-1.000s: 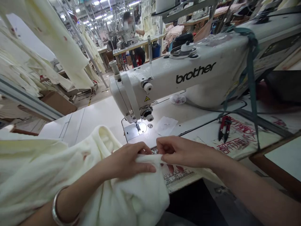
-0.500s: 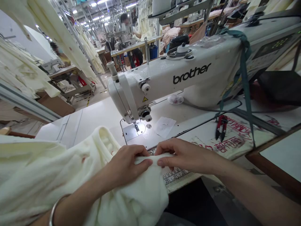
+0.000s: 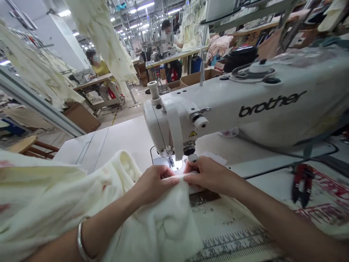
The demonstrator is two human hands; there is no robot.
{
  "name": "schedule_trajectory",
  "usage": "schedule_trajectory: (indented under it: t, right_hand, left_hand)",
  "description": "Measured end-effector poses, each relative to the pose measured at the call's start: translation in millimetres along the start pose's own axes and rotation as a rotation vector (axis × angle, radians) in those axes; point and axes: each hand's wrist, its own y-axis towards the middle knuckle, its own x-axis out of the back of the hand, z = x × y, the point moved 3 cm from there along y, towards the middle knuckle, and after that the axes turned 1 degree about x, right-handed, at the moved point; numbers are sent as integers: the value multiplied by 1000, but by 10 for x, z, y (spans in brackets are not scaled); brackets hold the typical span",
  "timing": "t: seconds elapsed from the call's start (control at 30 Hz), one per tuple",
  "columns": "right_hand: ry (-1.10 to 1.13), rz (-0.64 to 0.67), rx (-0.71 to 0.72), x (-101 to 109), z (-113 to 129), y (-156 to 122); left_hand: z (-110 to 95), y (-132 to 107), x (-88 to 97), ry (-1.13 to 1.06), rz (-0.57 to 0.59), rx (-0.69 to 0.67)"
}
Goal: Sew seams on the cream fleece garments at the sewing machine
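Observation:
A cream garment with faint reddish marks spreads over the left of the table and hangs over its front edge. My left hand pinches a folded edge of it between thumb and fingers. Close beside, my right hand pinches the same edge. Both hands are just in front of the lit needle and presser foot of a white sewing machine. The fabric edge between the fingers is partly hidden. The garment's round opening stands up left of my left hand.
Red-handled thread snips lie on the table to the right. A ruler strip runs along the front edge. A wooden stool stands at the left. Cream garments hang beyond the table, and two people sit at machines farther back.
Both hands have moved forward with the fabric edge, closer to the needle. The camera view has shifted nearer to the machine. Both pinches remain closed.

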Motion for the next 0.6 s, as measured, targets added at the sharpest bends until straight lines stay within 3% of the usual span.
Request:
schedule_trajectory:
  t: [0.17, 0.43, 0.6]
  right_hand:
    - [27, 35, 41, 12, 39, -10]
    - [135, 146, 54, -4, -54, -49]
    - [-55, 11, -31, 7, 1, 90]
  left_hand:
    - [-15, -59, 53, 34, -10, -50]
    - [-7, -104, -23, 31, -122, -109]
    - [-7, 24, 9, -3, -160, 11]
